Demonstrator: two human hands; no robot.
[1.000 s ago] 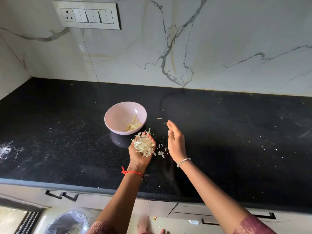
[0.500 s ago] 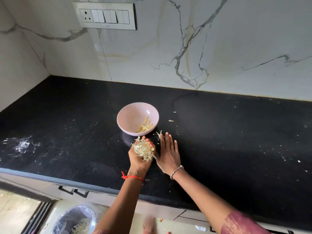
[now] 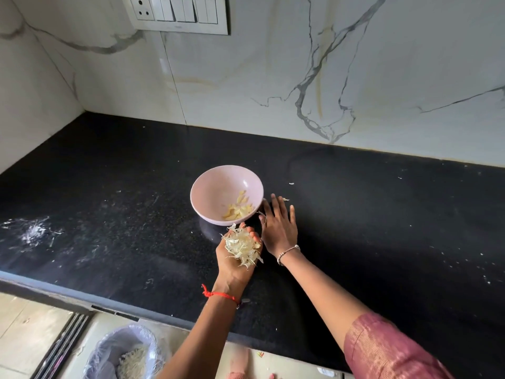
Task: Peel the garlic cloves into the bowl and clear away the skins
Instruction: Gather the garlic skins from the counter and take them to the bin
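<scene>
Pink bowl [image 3: 210,187], pale-yellow garlic cloves [image 3: 237,210], black speckled counter [image 3: 382,214].

place: home kitchen | evidence: black stone countertop [image 3: 382,214], marble-look backsplash [image 3: 273,77], wall switch panel [image 3: 177,13], lined bin [image 3: 109,351]

One bowl [image 3: 207,184], with cloves [image 3: 237,210] inside it too heaped to number; one heap of skins [image 3: 243,246] in my left grip [image 3: 232,269]; two loose scraps [image 3: 291,183] right of the bowl.

You get one view only — the camera on your head, looking forward and down over the counter [image 3: 382,228] from close above its front edge; marble wall [image 3: 246,77] fills the top, floor [image 3: 24,318] the bottom-left corner.
</scene>
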